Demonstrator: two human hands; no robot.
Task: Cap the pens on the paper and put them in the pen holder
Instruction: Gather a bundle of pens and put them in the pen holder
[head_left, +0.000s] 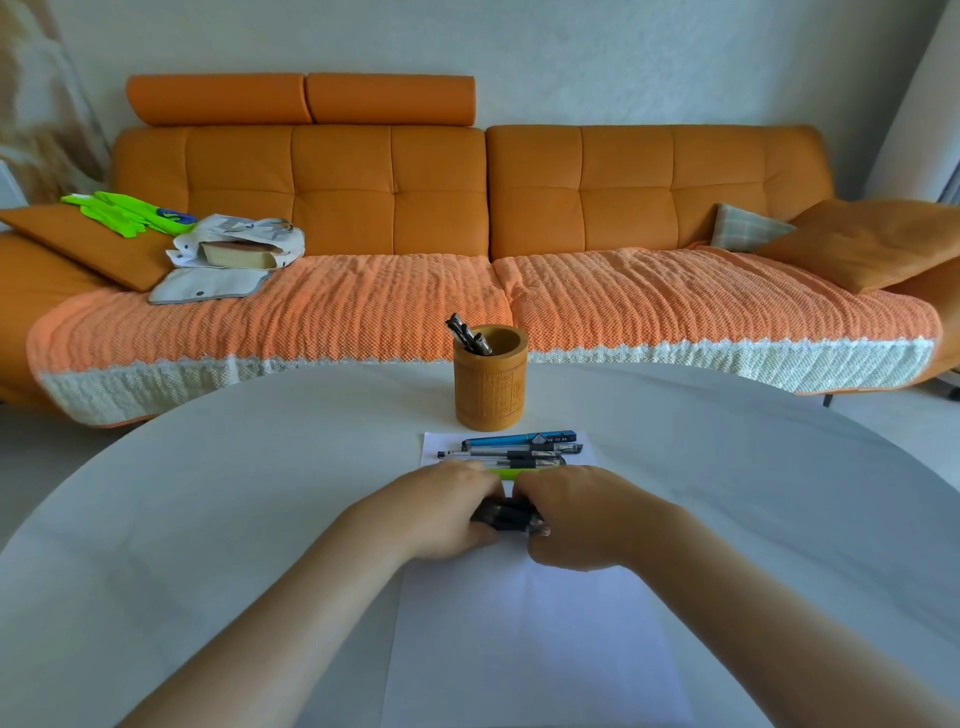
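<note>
A white sheet of paper (535, 623) lies on the table in front of me. Over its middle, my left hand (441, 512) and my right hand (576, 519) are both closed on one black pen (509, 517), held level between them; whether its cap is on is hidden by my fingers. Beyond my hands, on the paper's far end, lie a blue pen (519, 440), a couple of black-and-clear pens (511, 457) and a green pen (511, 473) partly hidden by my knuckles. The brown wooden pen holder (490, 387) stands just past the paper with several pens in it.
The round white table (208, 519) curves away at left and right. Behind it stands an orange sofa (467, 208) with a woven cover, cushions, a white bag and green gloves.
</note>
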